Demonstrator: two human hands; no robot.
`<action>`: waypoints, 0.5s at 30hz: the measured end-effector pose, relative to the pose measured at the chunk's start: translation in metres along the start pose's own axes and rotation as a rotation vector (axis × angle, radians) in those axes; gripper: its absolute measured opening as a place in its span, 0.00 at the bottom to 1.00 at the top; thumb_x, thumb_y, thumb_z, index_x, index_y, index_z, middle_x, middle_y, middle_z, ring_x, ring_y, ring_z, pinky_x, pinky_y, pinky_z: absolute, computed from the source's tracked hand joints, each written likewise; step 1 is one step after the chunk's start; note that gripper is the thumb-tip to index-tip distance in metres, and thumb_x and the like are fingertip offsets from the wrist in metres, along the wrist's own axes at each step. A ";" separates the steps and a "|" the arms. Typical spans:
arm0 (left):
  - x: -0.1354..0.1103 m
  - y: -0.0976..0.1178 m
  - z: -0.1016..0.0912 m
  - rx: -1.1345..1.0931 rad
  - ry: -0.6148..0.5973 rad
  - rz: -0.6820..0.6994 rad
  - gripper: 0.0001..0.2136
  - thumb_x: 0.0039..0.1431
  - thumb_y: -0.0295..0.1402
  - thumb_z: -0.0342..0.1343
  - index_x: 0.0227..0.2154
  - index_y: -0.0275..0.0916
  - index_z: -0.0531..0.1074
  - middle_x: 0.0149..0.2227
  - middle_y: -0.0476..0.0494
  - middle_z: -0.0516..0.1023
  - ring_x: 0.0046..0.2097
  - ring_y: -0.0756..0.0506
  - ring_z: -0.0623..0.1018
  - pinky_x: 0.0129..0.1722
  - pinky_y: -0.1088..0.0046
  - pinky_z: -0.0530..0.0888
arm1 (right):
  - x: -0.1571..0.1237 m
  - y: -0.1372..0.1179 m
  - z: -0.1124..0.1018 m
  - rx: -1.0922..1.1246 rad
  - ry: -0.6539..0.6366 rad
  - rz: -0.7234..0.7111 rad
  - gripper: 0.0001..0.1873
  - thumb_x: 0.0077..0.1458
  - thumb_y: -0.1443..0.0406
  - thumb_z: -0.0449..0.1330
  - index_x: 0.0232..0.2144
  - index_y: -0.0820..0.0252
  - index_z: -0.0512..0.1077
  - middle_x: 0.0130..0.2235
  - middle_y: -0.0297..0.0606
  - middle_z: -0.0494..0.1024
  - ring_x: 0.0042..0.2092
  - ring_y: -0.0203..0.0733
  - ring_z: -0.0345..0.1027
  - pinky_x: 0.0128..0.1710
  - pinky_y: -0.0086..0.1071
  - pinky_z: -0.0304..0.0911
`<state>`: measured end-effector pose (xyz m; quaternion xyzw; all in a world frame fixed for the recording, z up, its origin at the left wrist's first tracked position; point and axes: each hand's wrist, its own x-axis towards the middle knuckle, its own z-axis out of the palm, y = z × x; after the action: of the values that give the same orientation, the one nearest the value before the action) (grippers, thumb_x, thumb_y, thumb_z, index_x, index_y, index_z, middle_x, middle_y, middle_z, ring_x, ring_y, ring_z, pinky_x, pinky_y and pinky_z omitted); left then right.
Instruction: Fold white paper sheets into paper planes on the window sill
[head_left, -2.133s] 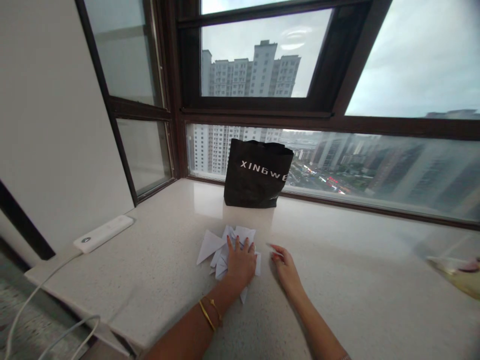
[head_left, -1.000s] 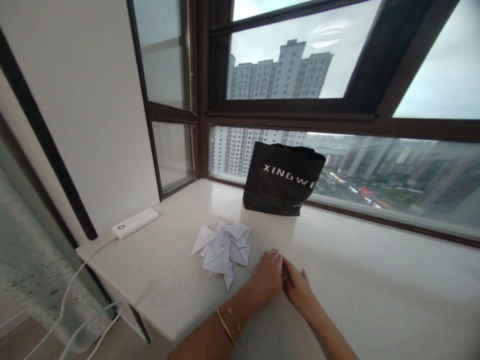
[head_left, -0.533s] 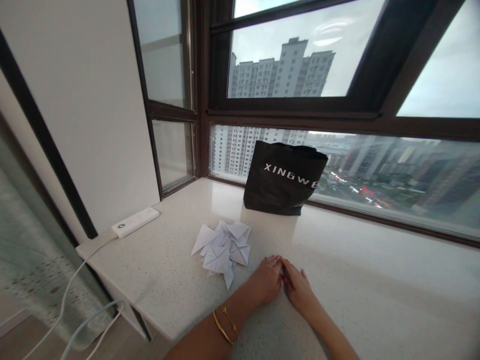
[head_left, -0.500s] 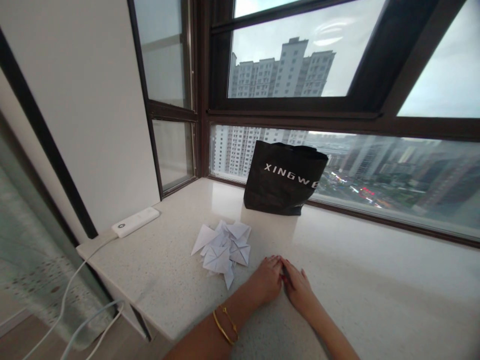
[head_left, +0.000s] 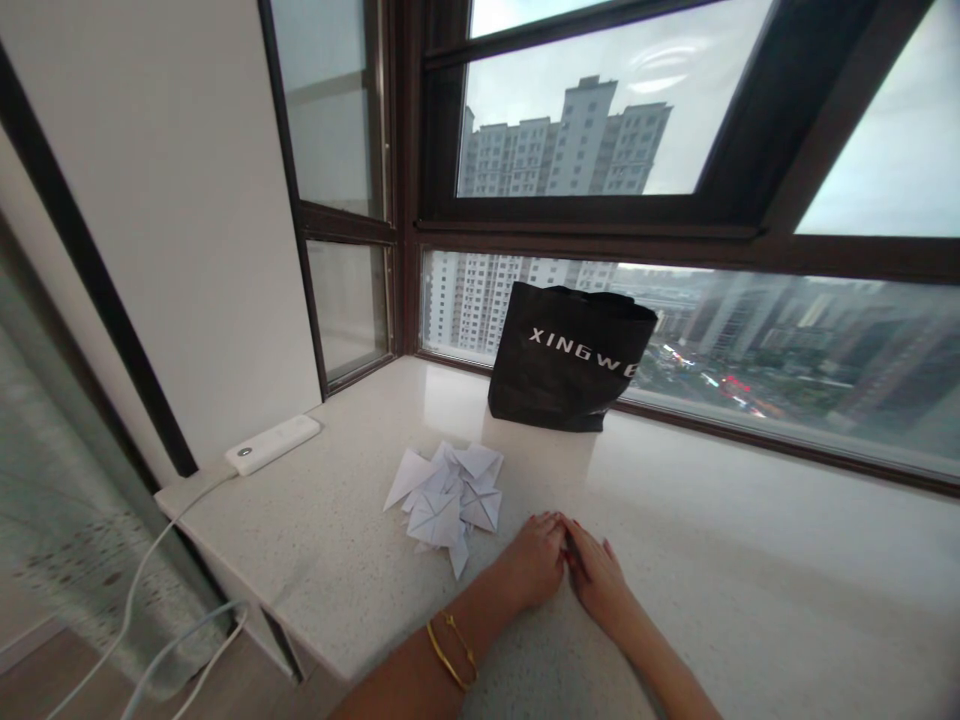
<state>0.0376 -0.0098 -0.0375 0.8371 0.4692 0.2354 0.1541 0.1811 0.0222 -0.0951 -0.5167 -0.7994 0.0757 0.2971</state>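
Heap of folded white papers (head_left: 437, 515) lying beside joined left hand (head_left: 537, 562) and right hand (head_left: 598, 574)

With the hands at the dial's centre and twelve o'clock toward the window (head_left: 787, 340), a patterned curtain (head_left: 75, 490) is hanging at nine. Far out at ten, a white oblong device (head_left: 283, 440) is resting on the speckled windowsill (head_left: 750, 590), trailing a white cable (head_left: 206, 493); its round dark mark (head_left: 245, 452) is too small to read. Nearer, also at ten, the folded white papers are overlapping. The left hand, gold bracelets (head_left: 444, 657) above its wrist, is bending its fingers against the right hand's. At twelve, a black bag (head_left: 566, 390) is standing by the window, its white capitals reading XINGWE. The right hand is curving inward; I cannot tell whether either hand is gripping anything.
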 end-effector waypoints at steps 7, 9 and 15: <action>-0.001 0.000 0.001 -0.013 0.014 -0.008 0.22 0.57 0.28 0.39 0.55 0.28 0.53 0.57 0.33 0.59 0.59 0.44 0.57 0.58 0.65 0.55 | -0.001 0.000 -0.001 -0.014 -0.017 -0.012 0.27 0.47 0.70 0.44 0.51 0.54 0.61 0.51 0.43 0.68 0.54 0.47 0.58 0.51 0.54 0.50; -0.002 0.000 0.002 -0.018 0.018 -0.011 0.22 0.57 0.28 0.39 0.55 0.27 0.53 0.57 0.33 0.59 0.59 0.44 0.57 0.58 0.65 0.55 | -0.001 0.000 -0.001 -0.017 -0.026 -0.013 0.27 0.48 0.70 0.43 0.51 0.55 0.60 0.51 0.44 0.67 0.55 0.47 0.57 0.52 0.54 0.49; 0.000 0.005 -0.008 -0.050 0.072 -0.041 0.19 0.55 0.27 0.41 0.50 0.31 0.62 0.53 0.39 0.66 0.55 0.48 0.64 0.56 0.73 0.59 | -0.001 -0.002 -0.004 -0.021 -0.050 -0.010 0.26 0.49 0.69 0.41 0.52 0.55 0.58 0.53 0.42 0.66 0.55 0.46 0.56 0.53 0.55 0.46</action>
<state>0.0366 -0.0118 -0.0283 0.8140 0.4857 0.2737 0.1629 0.1818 0.0197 -0.0910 -0.5137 -0.8099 0.0789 0.2718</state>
